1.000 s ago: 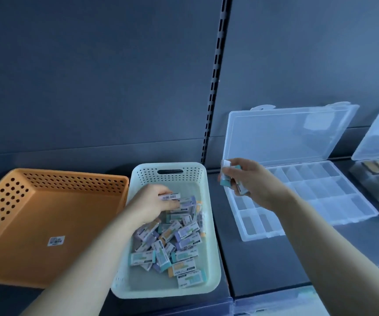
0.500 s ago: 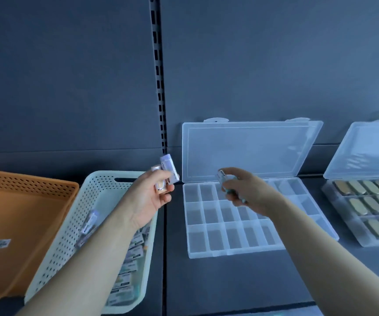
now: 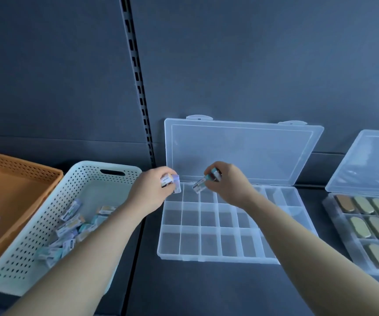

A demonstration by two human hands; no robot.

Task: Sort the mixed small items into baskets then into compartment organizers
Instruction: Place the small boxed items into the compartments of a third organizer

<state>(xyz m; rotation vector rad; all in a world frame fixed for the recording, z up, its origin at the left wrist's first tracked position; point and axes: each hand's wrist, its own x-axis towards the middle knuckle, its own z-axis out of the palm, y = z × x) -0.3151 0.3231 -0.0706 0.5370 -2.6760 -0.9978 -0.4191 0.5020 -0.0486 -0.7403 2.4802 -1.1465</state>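
Observation:
A clear compartment organizer (image 3: pixel 213 242) lies open on the dark shelf, its lid leaning against the back wall. My left hand (image 3: pixel 152 192) grips a few small wrapped erasers (image 3: pixel 170 182) over the organizer's back left corner. My right hand (image 3: pixel 227 185) pinches other small erasers (image 3: pixel 201 184) above the back row of compartments, one of them tilted downward. To the left stands a white perforated basket (image 3: pixel 35 224) holding several more erasers (image 3: pixel 70 226).
An orange perforated basket (image 3: pixel 8 197) with a sticker on its floor sits at the far left. At the right, a second open organizer (image 3: pixel 334 215) holds several tan oval items (image 3: pixel 366 226). A slotted upright (image 3: pixel 138 87) runs up the dark back wall.
My left hand lifted erasers out of the white basket and carried them right to the organizer's corner. My right hand moved over the back row and lowered one eraser. The view swung right.

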